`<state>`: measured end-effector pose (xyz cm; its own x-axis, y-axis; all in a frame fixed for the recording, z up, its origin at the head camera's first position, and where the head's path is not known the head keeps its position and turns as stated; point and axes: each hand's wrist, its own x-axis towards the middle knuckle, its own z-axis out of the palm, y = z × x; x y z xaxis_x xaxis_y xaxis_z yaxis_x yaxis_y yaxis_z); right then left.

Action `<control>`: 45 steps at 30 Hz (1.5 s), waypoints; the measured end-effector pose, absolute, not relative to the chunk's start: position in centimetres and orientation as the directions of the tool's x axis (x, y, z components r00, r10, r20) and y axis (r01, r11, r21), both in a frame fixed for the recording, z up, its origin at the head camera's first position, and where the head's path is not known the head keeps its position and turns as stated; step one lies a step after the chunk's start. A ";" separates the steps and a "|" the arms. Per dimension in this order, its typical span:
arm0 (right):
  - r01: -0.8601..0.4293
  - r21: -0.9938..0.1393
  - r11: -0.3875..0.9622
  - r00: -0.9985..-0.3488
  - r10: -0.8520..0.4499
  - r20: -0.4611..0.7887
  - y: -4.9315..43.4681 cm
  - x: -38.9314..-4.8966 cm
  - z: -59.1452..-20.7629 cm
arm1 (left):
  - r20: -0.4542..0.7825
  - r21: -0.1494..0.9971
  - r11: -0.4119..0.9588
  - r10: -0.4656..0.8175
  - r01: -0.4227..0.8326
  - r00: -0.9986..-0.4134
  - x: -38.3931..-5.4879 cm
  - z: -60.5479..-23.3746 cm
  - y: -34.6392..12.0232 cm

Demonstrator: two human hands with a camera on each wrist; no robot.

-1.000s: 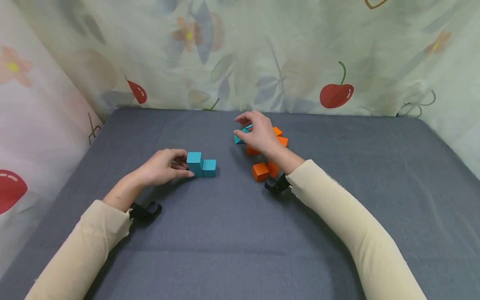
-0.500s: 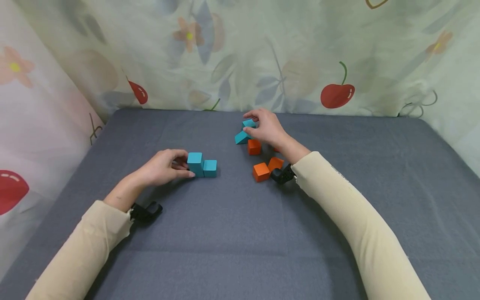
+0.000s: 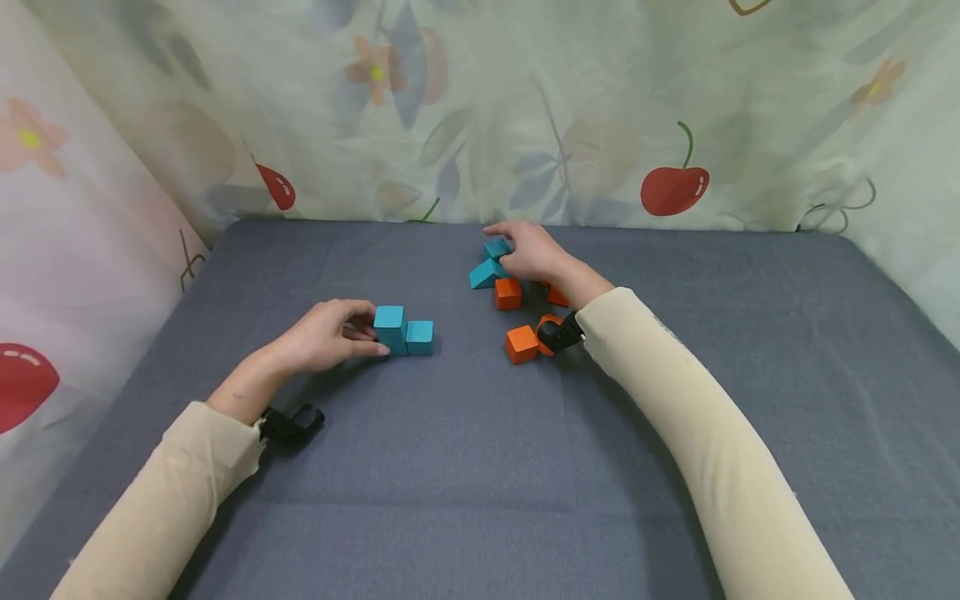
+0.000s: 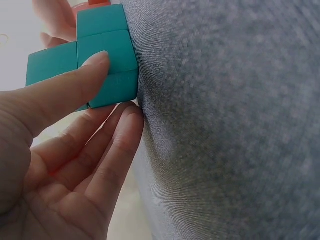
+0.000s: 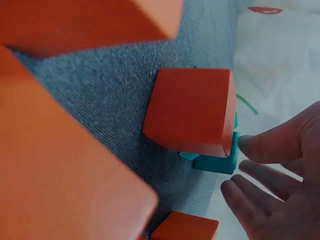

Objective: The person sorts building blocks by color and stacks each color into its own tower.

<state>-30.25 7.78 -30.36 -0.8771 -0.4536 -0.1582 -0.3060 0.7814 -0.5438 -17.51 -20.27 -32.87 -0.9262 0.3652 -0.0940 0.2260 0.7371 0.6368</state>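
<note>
In the head view my left hand point(image 3: 324, 337) holds a two-high stack of blue cubes point(image 3: 391, 323) from its left side. A single blue cube point(image 3: 421, 337) stands against the stack's right side. The left wrist view shows the thumb point(image 4: 82, 80) pressed on the lower cube, with fingertips at its other side. Farther back, my right hand point(image 3: 534, 252) is at a blue block point(image 3: 496, 247), its thumb and fingers spread about it. A blue triangular block point(image 3: 487, 273) lies just in front. In the right wrist view an orange block partly hides the blue block point(image 5: 220, 164).
An orange cube point(image 3: 507, 294) sits near the triangular block. Another orange cube point(image 3: 521, 344) lies nearer, beside an orange block point(image 3: 549, 333) partly covered by the black wrist camera point(image 3: 561, 333). A patterned curtain point(image 3: 585, 108) borders the grey cloth-covered table point(image 3: 450, 458) at the back.
My right hand has shifted slightly right from over the blue blocks, uncovering them and an orange cube, and its thumb has come nearer the rear blue block. My left hand stays still.
</note>
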 end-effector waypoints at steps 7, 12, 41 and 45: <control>-0.285 -0.490 0.823 -0.901 -0.405 -0.156 7.6 -30.7 -30.4 | -0.099 0.637 0.739 0.361 0.220 -0.927 -17.5 -32.8 -20.3; -0.290 -0.471 0.833 -0.914 -0.387 -0.123 7.7 -30.6 -30.6 | -0.095 0.639 0.737 0.359 0.220 -0.928 -17.5 -32.9 -20.3; -0.346 -0.536 0.770 -0.913 -0.408 0.004 8.3 -29.1 -29.4 | -0.100 0.652 0.728 0.358 0.210 -0.929 -17.9 -33.3 -20.3; -0.409 -0.527 0.745 -0.886 -0.462 0.036 7.8 -28.5 -29.1 | -0.098 0.655 0.726 0.359 0.211 -0.928 -17.7 -33.3 -20.3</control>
